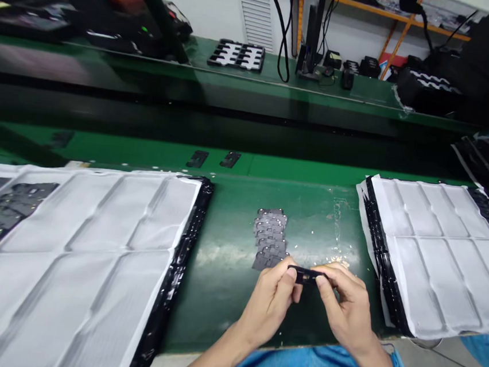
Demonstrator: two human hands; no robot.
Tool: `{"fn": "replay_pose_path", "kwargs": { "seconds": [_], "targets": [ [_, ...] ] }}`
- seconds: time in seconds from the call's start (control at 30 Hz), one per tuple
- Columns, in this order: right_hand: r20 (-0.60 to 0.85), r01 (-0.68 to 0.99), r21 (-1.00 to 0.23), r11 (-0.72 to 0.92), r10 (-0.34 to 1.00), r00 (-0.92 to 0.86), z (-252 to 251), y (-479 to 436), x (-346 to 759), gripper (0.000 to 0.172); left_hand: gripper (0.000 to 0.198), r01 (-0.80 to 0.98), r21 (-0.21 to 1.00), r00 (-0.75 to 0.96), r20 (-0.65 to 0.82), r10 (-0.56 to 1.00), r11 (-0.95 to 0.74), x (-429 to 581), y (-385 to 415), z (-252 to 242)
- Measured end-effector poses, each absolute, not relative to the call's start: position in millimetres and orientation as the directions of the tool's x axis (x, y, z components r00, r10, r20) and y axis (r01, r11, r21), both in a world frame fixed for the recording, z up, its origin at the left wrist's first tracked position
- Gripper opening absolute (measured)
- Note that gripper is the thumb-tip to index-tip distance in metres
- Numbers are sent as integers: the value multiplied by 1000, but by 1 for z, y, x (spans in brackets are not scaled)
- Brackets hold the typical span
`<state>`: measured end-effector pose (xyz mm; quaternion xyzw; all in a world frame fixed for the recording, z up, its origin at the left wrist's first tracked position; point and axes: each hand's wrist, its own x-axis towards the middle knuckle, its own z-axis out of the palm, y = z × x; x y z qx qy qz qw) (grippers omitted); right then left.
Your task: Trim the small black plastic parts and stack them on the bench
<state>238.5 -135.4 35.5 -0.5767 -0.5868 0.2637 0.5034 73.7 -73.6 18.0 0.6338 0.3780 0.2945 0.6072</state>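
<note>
- Black part [306, 275] is held up between both hands, over the near side of the bench [210, 313], with a narrow edge turned toward the viewer; its broad faces are mostly out of sight.
- Gripping it only by its two ends leaves the middle of that edge uncovered and probably keeps the piece level and steady.
- Edge-on, it also seems well placed for the eye to follow its side from end to end.
- Left hand [270, 295]: thumb and fingers pinch the left end, the thumb on the near side and the others curled behind, partly hidden.
- Right hand [347, 306]: thumb and forefinger are pressed on the right end in the same way, with no gap showing; the remaining fingers are bent in, and whether they touch the part I cannot tell.
- Row of flat pieces [271, 232] lies on the bench just beyond the left hand, each overlapping its neighbour; lapped like this, they likely save room and leave an edge to lift.
- Left tray [149, 278] and right tray [434, 210], both white-lined and divided into compartments, flank the working gap, presumably so either is within easy reach.
</note>
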Motion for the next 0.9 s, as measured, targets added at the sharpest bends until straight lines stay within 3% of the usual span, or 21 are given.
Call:
{"fn": "replay_pose_path", "kwargs": {
  "seconds": [0.17, 0.43, 0.77, 0.9],
  "targets": [
    [331, 426, -869, 253, 936, 118, 37, -134, 240, 30, 49, 92, 994, 560, -100, 822, 58, 74, -68, 14],
    [346, 444, -856, 266, 932, 107, 37, -134, 241, 33, 44, 118, 992, 542, -26, 840, -46, 77, -66, 18],
    [241, 438, -885, 158, 960, 140, 40, -133, 249, 26, 41, 136, 989, 605, -33, 796, -62, 76, -67, 18],
    [224, 429, -897, 104, 945, 239, 40, -132, 257, 22, 26, 152, 984, 680, -32, 732, -98, 74, -66, 21]
  ]
}}
